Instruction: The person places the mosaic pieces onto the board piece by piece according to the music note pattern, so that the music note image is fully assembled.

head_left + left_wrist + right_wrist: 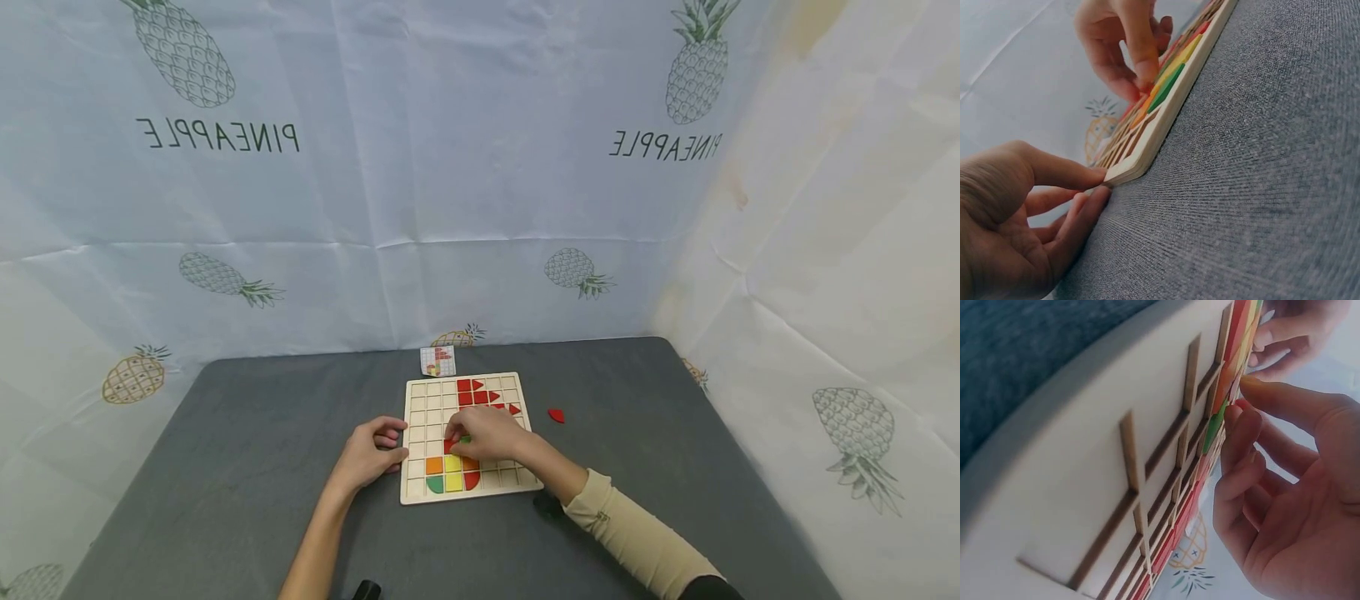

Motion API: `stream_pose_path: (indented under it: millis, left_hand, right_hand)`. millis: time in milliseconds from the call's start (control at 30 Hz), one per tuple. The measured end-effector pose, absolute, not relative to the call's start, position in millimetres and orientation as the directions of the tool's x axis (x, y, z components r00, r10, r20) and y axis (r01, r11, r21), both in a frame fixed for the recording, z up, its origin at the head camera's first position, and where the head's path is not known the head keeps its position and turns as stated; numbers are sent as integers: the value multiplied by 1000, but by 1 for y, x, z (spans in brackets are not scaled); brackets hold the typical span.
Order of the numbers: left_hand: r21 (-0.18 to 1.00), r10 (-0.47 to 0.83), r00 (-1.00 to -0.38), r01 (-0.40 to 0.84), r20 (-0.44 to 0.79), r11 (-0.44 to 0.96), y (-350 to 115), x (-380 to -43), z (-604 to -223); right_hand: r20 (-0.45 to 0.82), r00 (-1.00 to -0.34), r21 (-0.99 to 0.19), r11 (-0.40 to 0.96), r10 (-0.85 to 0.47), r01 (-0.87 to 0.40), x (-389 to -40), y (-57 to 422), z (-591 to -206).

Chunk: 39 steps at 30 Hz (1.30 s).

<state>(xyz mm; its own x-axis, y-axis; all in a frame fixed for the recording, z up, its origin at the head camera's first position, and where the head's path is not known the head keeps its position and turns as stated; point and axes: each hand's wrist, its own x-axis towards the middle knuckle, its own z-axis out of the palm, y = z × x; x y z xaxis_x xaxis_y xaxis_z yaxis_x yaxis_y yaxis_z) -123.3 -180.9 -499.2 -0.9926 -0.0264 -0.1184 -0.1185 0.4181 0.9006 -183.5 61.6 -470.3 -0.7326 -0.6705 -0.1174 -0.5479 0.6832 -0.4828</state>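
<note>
A pale wooden grid board (pixel 417 492) lies on the dark table, partly filled with coloured tiles. My left hand (pixel 367 454) is at its left edge; in the left wrist view the thumb and fingertips pinch the rim near a corner. My right hand (pixel 487 433) reaches over the middle of the board, thumb and fingers bent together at a red tile (pixel 448 447), which they partly hide. Close by are a yellow tile (pixel 453 482), an orange tile (pixel 434 466) and a green rounded tile (pixel 435 484). A green tile (pixel 1213 428) sits beside the right fingertips.
Red tiles (pixel 481 397) fill squares at the board's far side. A loose red tile (pixel 556 415) lies on the table to the right. Behind the board is a small pattern card (pixel 438 361). A black object (pixel 367 590) shows at the front edge; pineapple-print cloth (pixel 480 183) hangs behind.
</note>
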Motion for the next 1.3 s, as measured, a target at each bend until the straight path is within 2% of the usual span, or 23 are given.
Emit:
stream_pose_path:
  millis: [267,467,900,1033,1300]
  left_hand:
    - [902,-21,-994,-108,-109,419,-181,-124,-500]
    - [903,-18,-994,-103,-105,417,-181,-124,-500]
    - [902,-23,-994,-105,-105,419,-181,-124,-501]
    - [901,-24,-994,-106,-106,420,-181,-124,-500]
    - [906,-15,-993,-113,-117,409,-181,-124,-499]
  right_hand:
    - [-72,-724,-520,645,-686,-560,-187,76,-467]
    - [-24,-755,-582,623,-656,-523,-202,112,-462]
    - [-129,-839,-625,700,-528,-344,-233,208,-457]
    - [-149,-827,-639,691,-542,-338,-238,229,-465]
    - [-175,-774,-737,602,-609,-306,-243,248,-475]
